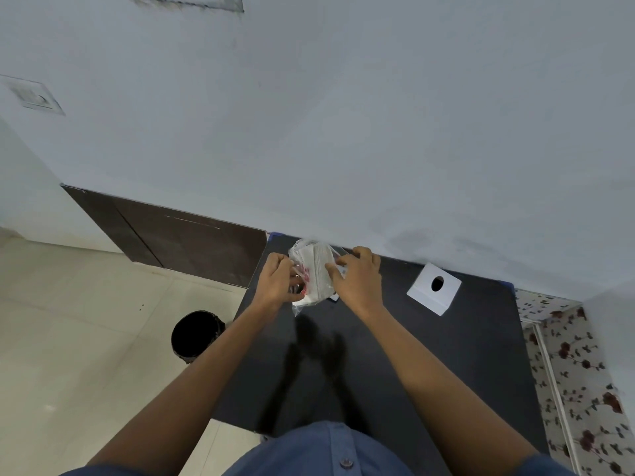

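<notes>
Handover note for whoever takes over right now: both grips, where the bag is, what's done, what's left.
Left grip pinches the left edge of the clear plastic bag; right grip holds its right side.
The bag, with white contents inside, is at the black table's far edge by the wall.
White box with a hole sits untouched to the right.
Done: bag in both hands.
Left: probably working the bag's mouth; open or sealed, cannot tell.
</notes>
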